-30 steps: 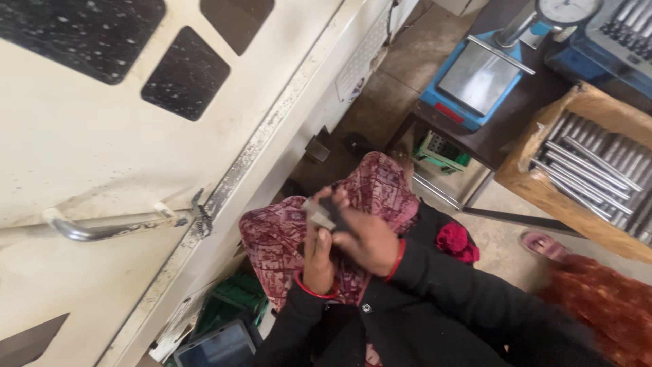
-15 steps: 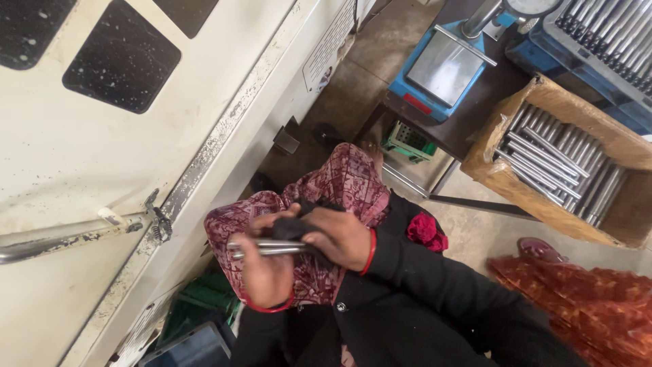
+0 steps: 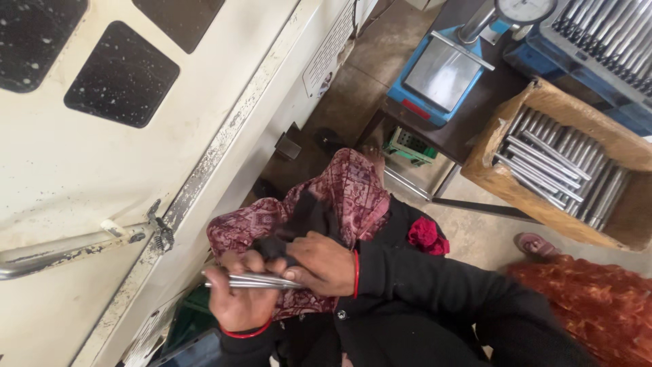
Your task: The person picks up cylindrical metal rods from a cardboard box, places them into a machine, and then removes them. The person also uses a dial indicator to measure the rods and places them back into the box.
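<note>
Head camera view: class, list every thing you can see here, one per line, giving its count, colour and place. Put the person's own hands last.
machine door: one, cream, left, with dark window panels
door handle: one, metal bar, lower left
scale: one, blue with a steel platform, top centre
dial gauge: one, white face, top edge
cardboard box: one, brown, right, full of grey metal rods
blue tray: one, top right, more rods in it
green crate: one, small, under the scale
patterned cloth: one, maroon, on the lap
dark rag: one, black, at the right hand
metal rods: a few, silver, held
left hand: grip closed on rods
right hand: fingers on rods
</note>
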